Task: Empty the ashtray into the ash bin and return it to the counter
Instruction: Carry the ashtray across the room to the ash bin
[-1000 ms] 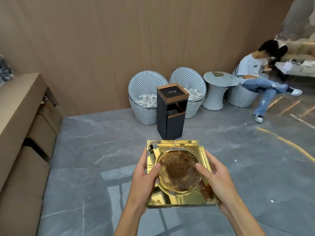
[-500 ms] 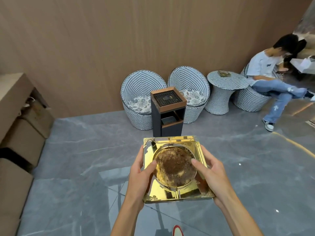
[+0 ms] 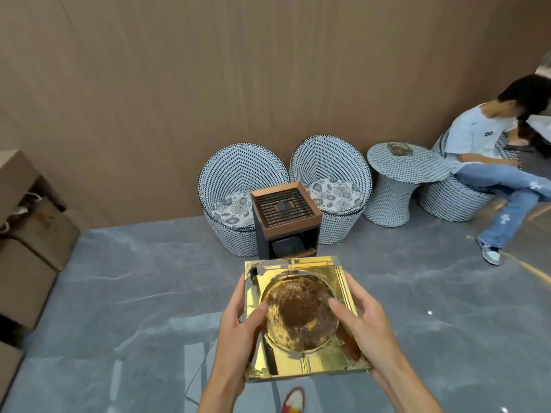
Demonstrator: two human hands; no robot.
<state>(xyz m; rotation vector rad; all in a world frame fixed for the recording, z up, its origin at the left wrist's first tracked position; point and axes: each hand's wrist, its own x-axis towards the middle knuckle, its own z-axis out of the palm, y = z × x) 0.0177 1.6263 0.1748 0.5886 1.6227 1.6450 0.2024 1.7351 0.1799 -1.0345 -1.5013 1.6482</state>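
Observation:
A square gold ashtray with brown ash in its round bowl is held level in front of me. My left hand grips its left side, thumb on the rim. My right hand grips its right side, thumb over the bowl's edge. The ash bin, a tall black box with a brown rim and a grid top, stands on the floor just beyond the ashtray's far edge. The counter shows only as a brown corner at the far left.
Two woven chairs stand behind the bin against a wooden wall. A woven side table is to the right, and a seated person beyond it. Cardboard boxes sit at the left. The floor is grey marble.
I have walked closer to the ash bin, which now looms larger just past the ashtray. The counter has slid out to the left. Both hands keep the same grip.

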